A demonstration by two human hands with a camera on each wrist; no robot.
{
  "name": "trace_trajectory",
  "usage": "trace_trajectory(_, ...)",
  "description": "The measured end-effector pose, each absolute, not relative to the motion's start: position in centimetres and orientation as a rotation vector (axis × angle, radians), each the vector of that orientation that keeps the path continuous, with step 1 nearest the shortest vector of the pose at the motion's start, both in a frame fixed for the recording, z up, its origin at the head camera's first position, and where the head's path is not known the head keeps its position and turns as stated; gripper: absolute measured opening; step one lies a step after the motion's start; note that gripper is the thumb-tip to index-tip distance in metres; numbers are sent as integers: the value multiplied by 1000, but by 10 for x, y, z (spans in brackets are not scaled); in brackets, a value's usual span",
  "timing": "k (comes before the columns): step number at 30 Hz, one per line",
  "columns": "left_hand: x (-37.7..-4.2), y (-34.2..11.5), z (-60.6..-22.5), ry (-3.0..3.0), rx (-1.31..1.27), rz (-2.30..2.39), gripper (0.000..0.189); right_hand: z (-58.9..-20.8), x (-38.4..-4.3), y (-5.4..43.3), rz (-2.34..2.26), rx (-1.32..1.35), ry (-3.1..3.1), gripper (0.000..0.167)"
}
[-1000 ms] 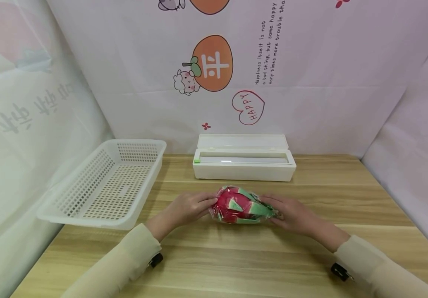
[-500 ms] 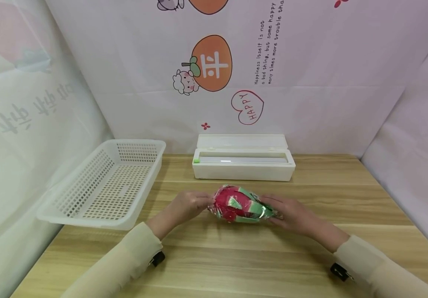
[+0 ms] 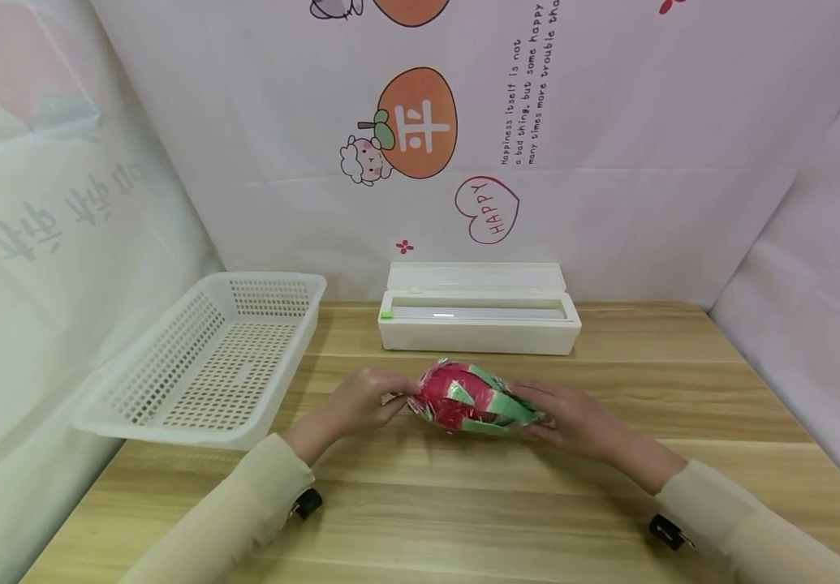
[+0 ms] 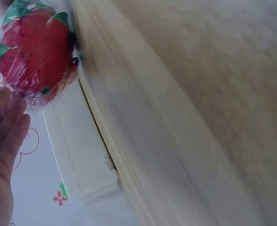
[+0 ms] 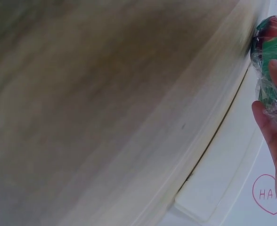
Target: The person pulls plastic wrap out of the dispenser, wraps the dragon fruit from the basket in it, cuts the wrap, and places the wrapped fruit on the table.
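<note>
A red dragon fruit [image 3: 456, 399] with green scales, wrapped in clear cling film, lies between both hands on the wooden table. My left hand [image 3: 367, 399] pinches the film at the fruit's rounded red end; in the left wrist view its thumb and fingers [image 4: 16, 108] meet on crumpled film. At the tapered green end, my right hand [image 3: 573, 418] grips the wrapped tip. The right wrist view shows thumb and fingers on either side of the film-covered green scales [image 5: 270, 70], with part of the fruit outside the picture.
Behind the fruit stands a white cling film dispenser [image 3: 478, 337], lid raised, with a green cutter slide at its left. A white perforated basket [image 3: 259, 434] sits at the table's left. Printed white sheets [image 3: 281, 122] enclose the back and sides.
The dragon fruit has turned slightly, its red end shifting a little away from me. My left hand has drawn slightly left, pinching film there. The right hand has hardly moved.
</note>
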State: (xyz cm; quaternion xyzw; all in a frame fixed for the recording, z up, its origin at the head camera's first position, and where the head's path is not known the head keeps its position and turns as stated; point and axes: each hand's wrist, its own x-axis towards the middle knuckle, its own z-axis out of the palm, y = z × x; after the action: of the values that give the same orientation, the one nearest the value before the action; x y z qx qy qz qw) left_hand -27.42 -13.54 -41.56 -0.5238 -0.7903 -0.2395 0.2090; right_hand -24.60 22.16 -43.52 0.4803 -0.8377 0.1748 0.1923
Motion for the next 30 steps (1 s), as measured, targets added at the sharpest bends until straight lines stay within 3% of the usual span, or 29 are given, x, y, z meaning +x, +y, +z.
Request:
trace_trajectory(6, -274, -136, -412, -2263, -1449, -693, 21, -434, -246, 221, 503, 1346, -2350, 66)
trace_trajectory(18, -268, -137, -414, -2420, -1375, -682, 45, -433, -244, 221, 483, 1325, -2378, 66)
trace_trajectory(30, -267, -133, -420, -2449, -1324, -799, 26, -434, -244, 221, 481, 1342, -2330, 69)
